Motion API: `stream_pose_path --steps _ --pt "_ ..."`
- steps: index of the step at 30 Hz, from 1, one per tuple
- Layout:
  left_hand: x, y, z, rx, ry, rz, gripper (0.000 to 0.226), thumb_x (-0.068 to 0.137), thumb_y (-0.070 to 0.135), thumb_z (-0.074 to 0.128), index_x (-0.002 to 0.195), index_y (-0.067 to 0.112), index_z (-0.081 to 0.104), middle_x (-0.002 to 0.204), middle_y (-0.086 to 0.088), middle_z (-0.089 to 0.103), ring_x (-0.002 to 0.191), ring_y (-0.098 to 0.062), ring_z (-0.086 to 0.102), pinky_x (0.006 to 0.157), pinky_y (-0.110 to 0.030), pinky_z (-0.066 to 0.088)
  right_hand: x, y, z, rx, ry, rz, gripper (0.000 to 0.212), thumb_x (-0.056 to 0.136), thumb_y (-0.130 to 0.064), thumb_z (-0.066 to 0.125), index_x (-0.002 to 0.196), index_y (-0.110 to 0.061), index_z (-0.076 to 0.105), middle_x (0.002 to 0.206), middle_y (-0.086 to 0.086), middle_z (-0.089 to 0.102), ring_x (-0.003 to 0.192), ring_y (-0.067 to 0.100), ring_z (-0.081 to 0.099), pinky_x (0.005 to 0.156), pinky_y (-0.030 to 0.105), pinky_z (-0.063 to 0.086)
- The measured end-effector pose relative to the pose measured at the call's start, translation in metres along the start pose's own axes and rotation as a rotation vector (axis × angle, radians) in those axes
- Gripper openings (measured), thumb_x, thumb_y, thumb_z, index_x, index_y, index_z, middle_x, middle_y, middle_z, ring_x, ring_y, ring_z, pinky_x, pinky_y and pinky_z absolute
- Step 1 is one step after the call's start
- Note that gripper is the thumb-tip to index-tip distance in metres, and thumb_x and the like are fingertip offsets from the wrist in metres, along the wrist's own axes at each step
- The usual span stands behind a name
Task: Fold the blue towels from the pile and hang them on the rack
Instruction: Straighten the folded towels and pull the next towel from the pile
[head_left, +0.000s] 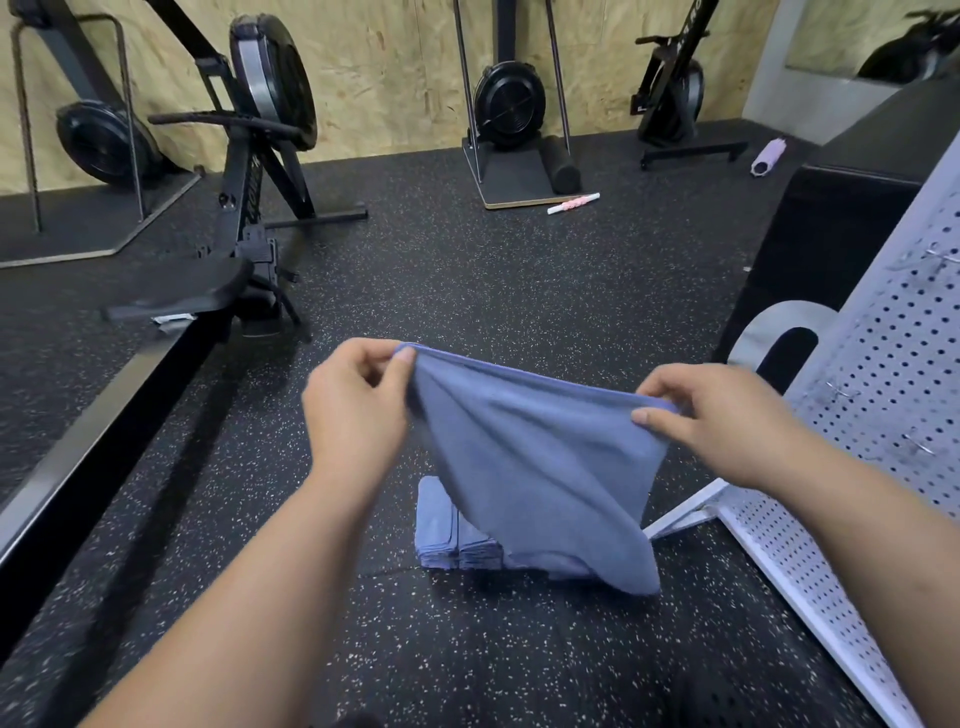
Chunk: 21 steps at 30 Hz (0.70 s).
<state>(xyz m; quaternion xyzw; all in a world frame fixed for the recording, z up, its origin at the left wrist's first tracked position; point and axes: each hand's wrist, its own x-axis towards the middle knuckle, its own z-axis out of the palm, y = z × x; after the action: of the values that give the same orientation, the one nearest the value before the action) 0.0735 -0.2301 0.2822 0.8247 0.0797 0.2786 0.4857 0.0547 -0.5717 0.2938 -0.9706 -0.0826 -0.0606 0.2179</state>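
Two bare arms come up from the bottom of the frame. At the middle left, the left hand (358, 410) pinches one top corner of a blue towel (535, 467) between thumb and fingers. At the middle right, the right hand (727, 421) pinches the other top corner the same way. Both hands are curled tight on the cloth.

That one towel hangs open and loose in the middle of the frame. It is not folded yet.

Just behind and below it, the pile (452, 535) of blue towels sits on the dark speckled floor (493, 270). It looks like two stacks side by side. I cannot count the layers, they are too thin.

Along the right edge stands the white rack (883, 395) with many small holes. No towel hangs on the part I can see. So I think the job is near its start: fold this one, hang it, then do all the rest.

Farther back, in the upper half, I count four black fan wheels on gym machines by the wooden wall (395, 67). One black roller (561, 163), one purple roller (769, 156) and one pink and white stick (571, 202) lie on the floor.
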Motion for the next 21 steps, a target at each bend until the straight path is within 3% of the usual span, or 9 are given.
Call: stream_pose_path --steps 4,9,11,13,17,19,21 --pt "0.010 -0.011 -0.013 -0.022 0.093 -0.079 0.006 0.096 0.032 0.076 0.092 0.028 0.077 0.080 0.012 0.075 0.075 -0.007 0.069 0.084 -0.040 0.060 -0.003 0.023 -0.006 -0.085 0.126 0.004 0.013 0.085 -0.046 0.081 0.082 -0.039 0.071 0.073 -0.016 0.062 0.083 0.014 0.054 0.074 0.041 0.052" --pt "0.009 -0.010 -0.013 -0.046 0.098 -0.069 0.004 0.099 0.028 0.073 0.095 0.026 0.075 0.088 0.012 0.076 0.080 -0.003 0.069 0.087 -0.035 0.059 -0.008 0.021 -0.001 -0.194 0.218 -0.073 0.019 0.082 -0.053 0.078 0.076 -0.037 0.069 0.095 -0.020 0.056 0.096 0.017 0.046 0.078 0.040 0.047" --pt "0.009 -0.008 -0.013 -0.082 0.120 -0.064 0.003 0.098 0.027 0.074 0.097 0.025 0.076 0.089 0.011 0.076 0.081 -0.003 0.069 0.087 -0.033 0.059 -0.008 0.025 0.000 -0.244 0.181 -0.013 0.026 0.081 -0.064 0.073 0.073 -0.040 0.067 0.102 -0.022 0.059 0.101 0.016 0.050 0.077 0.037 0.048" --pt "0.009 -0.007 -0.012 -0.083 0.131 -0.050 0.003 0.097 0.028 0.075 0.096 0.025 0.077 0.088 0.011 0.076 0.079 -0.003 0.068 0.086 -0.033 0.058 -0.009 0.032 0.002 -0.265 0.100 0.050 0.027 0.082 -0.073 0.068 0.083 -0.046 0.068 0.103 -0.022 0.065 0.099 0.015 0.057 0.075 0.036 0.053" --pt "0.010 -0.009 -0.009 -0.066 0.083 -0.037 0.002 0.096 0.027 0.076 0.095 0.027 0.078 0.087 0.013 0.077 0.084 -0.009 0.072 0.087 -0.036 0.059 -0.009 0.035 0.007 -0.152 0.146 0.085 0.023 0.098 -0.047 0.068 0.117 -0.037 0.075 0.115 -0.015 0.073 0.101 0.017 0.067 0.081 0.040 0.059" --pt "0.009 -0.013 -0.008 -0.049 0.053 -0.036 0.004 0.094 0.024 0.077 0.094 0.027 0.079 0.085 0.013 0.077 0.082 -0.008 0.072 0.087 -0.036 0.061 -0.007 0.033 0.007 -0.071 0.266 0.115 0.021 0.101 -0.035 0.067 0.118 -0.029 0.078 0.118 -0.009 0.075 0.099 0.021 0.069 0.083 0.038 0.057" --pt "0.009 -0.016 -0.006 -0.034 0.029 -0.048 0.007 0.093 0.021 0.078 0.092 0.028 0.079 0.083 0.013 0.077 0.079 -0.006 0.072 0.085 -0.036 0.062 -0.006 0.030 0.003 -0.054 0.395 0.140 0.016 0.101 -0.030 0.069 0.110 -0.025 0.082 0.110 -0.004 0.077 0.085 0.023 0.066 0.075 0.034 0.050"
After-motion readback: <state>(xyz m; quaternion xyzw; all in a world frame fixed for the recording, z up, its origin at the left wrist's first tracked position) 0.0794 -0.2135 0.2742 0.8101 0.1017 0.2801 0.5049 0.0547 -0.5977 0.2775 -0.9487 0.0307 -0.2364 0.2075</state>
